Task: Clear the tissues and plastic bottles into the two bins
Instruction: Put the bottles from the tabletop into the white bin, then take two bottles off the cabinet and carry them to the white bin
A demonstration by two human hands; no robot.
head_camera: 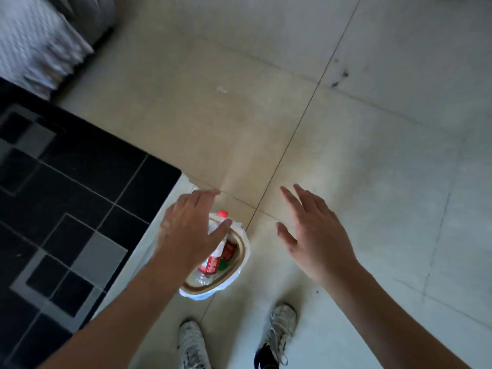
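Observation:
A small bin (241,258) lined with a white bag stands on the tiled floor by my feet. Plastic bottles lie inside it; one clear bottle (216,258) with a red label and red cap leans with its cap over the rim. My left hand (190,231) hovers directly above the bin, fingers spread, holding nothing, and it hides part of the bin. My right hand (312,233) is out to the right over bare floor, fingers apart and holding nothing. No tissue and no second bin are in view.
A black table (66,195) with grey square patterns fills the left side, its corner close to the bin. A grey sofa with a light throw (40,43) is at the top left. My two shoes (191,344) stand just below the bin. Pale floor tiles (372,129) stretch right.

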